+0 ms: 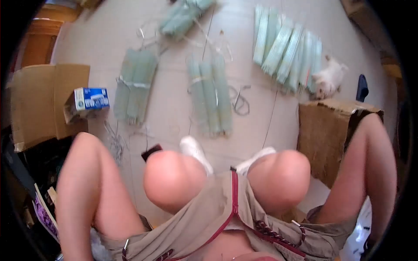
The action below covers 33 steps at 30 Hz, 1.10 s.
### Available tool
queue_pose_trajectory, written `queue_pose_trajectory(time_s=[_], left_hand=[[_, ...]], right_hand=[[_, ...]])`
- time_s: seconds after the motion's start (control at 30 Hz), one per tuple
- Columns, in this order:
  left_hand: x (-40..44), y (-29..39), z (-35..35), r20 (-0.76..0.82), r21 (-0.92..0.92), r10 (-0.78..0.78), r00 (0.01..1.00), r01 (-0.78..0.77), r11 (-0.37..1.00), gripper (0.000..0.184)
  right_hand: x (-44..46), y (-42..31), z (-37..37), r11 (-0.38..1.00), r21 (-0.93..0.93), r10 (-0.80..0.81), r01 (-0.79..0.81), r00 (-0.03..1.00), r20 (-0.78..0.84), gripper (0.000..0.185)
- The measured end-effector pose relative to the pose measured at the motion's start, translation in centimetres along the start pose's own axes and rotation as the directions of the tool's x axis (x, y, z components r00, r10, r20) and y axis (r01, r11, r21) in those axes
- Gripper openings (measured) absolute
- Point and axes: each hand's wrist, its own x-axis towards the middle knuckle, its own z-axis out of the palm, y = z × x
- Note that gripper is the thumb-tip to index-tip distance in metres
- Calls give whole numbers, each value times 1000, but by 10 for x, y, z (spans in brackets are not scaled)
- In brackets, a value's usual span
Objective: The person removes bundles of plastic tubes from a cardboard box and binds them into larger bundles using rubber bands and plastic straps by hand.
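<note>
Both my arms are bent, elbows out to the sides, and my left forearm [74, 209] and right forearm [381, 191] run down past the lower edge. Neither hand shows. In front of my knees lie bundles of pale green, translucent long strips. One tied bundle [136, 87] is at the left, another bundle [210, 98] in the middle, and a third bundle [183, 19] lies farther back. A row of several more bundles [287, 48] spreads at the far right. White ties circle the left and middle bundles.
An open cardboard box [48, 104] stands left, beside a blue-and-white carton [91, 99]. Another cardboard box [324, 135] is near my right knee. A small white furry animal or toy [331, 78] and a dark slipper [362, 88] lie behind it. Loose string [241, 102] lies on the tiles.
</note>
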Motion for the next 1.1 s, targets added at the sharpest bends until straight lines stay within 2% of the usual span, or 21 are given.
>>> queue_pose_trajectory(time_s=[0.13, 0.23, 0.3, 0.37, 0.4, 0.43, 0.47, 0.5, 0.53, 0.57, 0.6, 0.7, 0.77, 0.8, 0.83, 0.87, 0.93, 0.97, 1.0, 1.07, 1.1], left_hand=[[-19, -5, -6, -241, -28, -62, 969, 57, 998, 35], [-62, -23, -4, -272, -350, -445, 853, 344, 872, 32], [-111, -34, 14, -29, -597, -803, 595, 635, 491, 31], [-184, -30, 48, 339, -567, -927, 163, 822, -63, 29], [-228, -18, 68, 496, -409, -868, -23, 876, -257, 28], [-277, 5, 92, 600, -188, -781, -176, 917, -352, 27], [-324, 33, 109, 656, 187, -711, -255, 967, -174, 30], [-351, 61, 127, 685, 275, -666, -296, 951, -139, 38], [-381, 93, 141, 673, 372, -695, -253, 928, 23, 41], [-406, 118, 153, 670, 459, -714, -205, 870, 180, 44], [-423, 138, 165, 658, 531, -717, -230, 817, 225, 45], [-432, 165, 178, 677, 634, -658, -331, 717, 291, 43], [-438, 169, 180, 617, 614, -730, -293, 759, 215, 29], [-441, 169, 181, 587, 599, -763, -273, 780, 182, 24], [-443, 158, 179, 550, 385, -688, -473, 875, -293, 21], [-446, 145, 172, 575, 105, -530, -623, 699, -707, 19], [-407, 85, 136, 553, -10, -521, -650, 620, -784, 19], [-398, 65, 116, 563, -272, -595, -574, 551, -789, 25], [-391, 45, 98, 537, -516, -678, -502, 441, -735, 32], [-375, 11, 73, 459, -579, -683, -568, 391, -715, 42], [-378, 8, 73, 426, -555, -698, -576, 442, -704, 41]], right_hand=[[1, -4, -13, 998, 38, -53, 53, 998, 15, 30], [-11, 16, -23, 992, 128, 12, -11, 1000, -8, 30], [-28, 55, -22, 970, 172, 180, -169, 982, -50, 31], [-62, 117, -7, 881, 218, 452, -420, 884, -121, 32], [-86, 154, 9, 791, 249, 603, -559, 782, -159, 32], [-121, 198, 38, 667, 278, 743, -691, 645, -180, 32], [-151, 236, 69, 575, 275, 818, -771, 536, -209, 32], [-187, 270, 114, 639, -282, 685, -715, 697, -214, 42], [-202, 280, 150, 616, -381, 684, -689, 708, -174, 46], [-214, 296, 179, 554, -334, 769, -763, 622, -146, 50], [-225, 311, 213, 509, -297, 771, -808, 581, -260, 61], [-196, 319, 248, 462, -353, 670, -813, 581, -463, 65], [-178, 325, 254, 387, -447, 605, -806, 588, -537, 63], [-176, 330, 260, 344, -447, 653, -826, 553, -518, 62], [-177, 337, 263, 298, -451, 695, -841, 515, -501, 61], [-179, 344, 264, 250, -457, 736, -854, 474, -483, 60], [-187, 359, 260, 194, -488, 813, -851, 418, -405, 52], [-191, 364, 261, 175, -503, 848, -846, 389, -360, 48], [-199, 369, 260, 252, -371, 846, -894, 390, -365, 43], [-220, 379, 253, 393, -88, 836, -915, 396, -381, 34], [-225, 378, 243, 402, -22, 860, -916, 385, -335, 27]])
